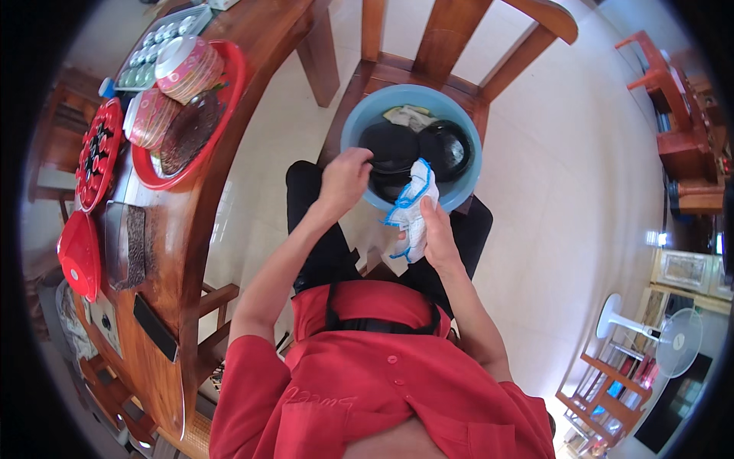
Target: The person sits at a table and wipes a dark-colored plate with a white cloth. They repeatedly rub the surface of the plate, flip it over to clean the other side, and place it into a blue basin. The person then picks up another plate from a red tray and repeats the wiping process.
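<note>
A light blue plastic basin [351,123] rests on the seat of a wooden chair in front of me. Inside it lie black round dishes: a matt, slightly blurred one [389,148] at left and a glossy one [449,150] at right. My left hand [346,179] reaches over the basin's near left rim, its fingers pinching the edge of the left dish. Bunched in my right hand [440,232] is a white cloth with blue stitched edging [417,201], held over the near rim. A pale, yellow-edged cloth [412,117] lies at the basin's far side.
On the wooden table [166,229] at left, a red tray [242,69] holds stacked pink bowls [192,69] and a dark lid [192,132]. Nearby are a plastic egg tray [200,20], a red tray of small items [100,152] and a phone [155,328]. A white fan [678,342] stands at right.
</note>
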### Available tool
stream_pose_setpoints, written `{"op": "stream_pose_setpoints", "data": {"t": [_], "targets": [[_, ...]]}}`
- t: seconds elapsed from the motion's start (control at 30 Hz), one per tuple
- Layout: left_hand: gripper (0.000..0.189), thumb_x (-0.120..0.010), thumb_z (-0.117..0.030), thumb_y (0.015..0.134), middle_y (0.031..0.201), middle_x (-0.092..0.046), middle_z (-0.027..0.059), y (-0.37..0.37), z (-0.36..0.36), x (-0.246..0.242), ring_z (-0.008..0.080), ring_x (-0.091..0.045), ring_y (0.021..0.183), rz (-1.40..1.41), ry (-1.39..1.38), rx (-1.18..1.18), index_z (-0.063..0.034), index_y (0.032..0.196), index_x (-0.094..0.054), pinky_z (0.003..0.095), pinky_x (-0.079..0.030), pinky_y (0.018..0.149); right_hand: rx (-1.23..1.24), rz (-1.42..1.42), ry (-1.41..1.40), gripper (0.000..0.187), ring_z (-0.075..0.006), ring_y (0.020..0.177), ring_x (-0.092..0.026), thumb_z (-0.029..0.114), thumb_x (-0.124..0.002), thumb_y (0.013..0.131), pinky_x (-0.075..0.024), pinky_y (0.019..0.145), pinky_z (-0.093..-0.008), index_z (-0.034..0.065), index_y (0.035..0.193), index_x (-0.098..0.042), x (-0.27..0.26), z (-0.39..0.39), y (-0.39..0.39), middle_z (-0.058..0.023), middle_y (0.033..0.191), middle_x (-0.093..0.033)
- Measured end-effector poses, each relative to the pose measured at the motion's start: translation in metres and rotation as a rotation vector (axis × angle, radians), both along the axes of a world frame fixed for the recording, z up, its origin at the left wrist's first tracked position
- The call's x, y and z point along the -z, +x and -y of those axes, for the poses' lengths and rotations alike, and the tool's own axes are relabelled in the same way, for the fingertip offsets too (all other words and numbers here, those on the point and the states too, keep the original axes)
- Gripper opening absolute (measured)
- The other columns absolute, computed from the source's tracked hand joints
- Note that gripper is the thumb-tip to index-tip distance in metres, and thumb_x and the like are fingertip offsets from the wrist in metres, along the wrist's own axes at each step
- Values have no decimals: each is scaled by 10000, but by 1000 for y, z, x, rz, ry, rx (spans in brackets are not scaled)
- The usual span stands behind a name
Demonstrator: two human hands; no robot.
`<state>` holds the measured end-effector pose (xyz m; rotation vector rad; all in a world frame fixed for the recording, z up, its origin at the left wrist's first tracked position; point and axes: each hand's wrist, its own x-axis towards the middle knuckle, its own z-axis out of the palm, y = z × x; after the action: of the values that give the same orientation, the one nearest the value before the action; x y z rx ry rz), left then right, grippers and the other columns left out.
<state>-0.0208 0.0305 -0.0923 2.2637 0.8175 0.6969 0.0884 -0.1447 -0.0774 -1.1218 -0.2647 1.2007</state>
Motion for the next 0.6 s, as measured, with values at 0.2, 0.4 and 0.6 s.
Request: {"op": "stream_pose_setpoints", "data": {"t": [0.2, 0.4, 0.6], "targets": [[163, -644, -96, 754, 912, -609, 113, 65, 15, 67, 279, -584, 911, -360, 286, 205, -48, 909, -629, 410, -476, 720, 123, -28, -10, 305, -158, 731, -613, 317, -441, 980, -535, 558, -307, 50, 1112, -504, -1, 29, 15, -60, 902, -607], [143, -592, -37, 734, 905, -619, 110, 73, 13, 95, 287, -599, 896, -559, 302, 247, -47, 872, -626, 436, -468, 725, 168, -53, -43, 291, -156, 725, -610, 311, -460, 973, -533, 540, -297, 49, 1093, -504, 6, 37, 13, -58, 898, -602], [82, -653, -72, 710, 813, -624, 107, 67, 8, 87, 286, -618, 816, -375, 162, 106, -67, 774, -603, 418, -474, 689, 162, -80, -27, 261, -148, 717, -605, 292, -468, 972, -524, 532, -289, 56, 1078, -505, 13, 36, 11, -53, 888, -596]]}}
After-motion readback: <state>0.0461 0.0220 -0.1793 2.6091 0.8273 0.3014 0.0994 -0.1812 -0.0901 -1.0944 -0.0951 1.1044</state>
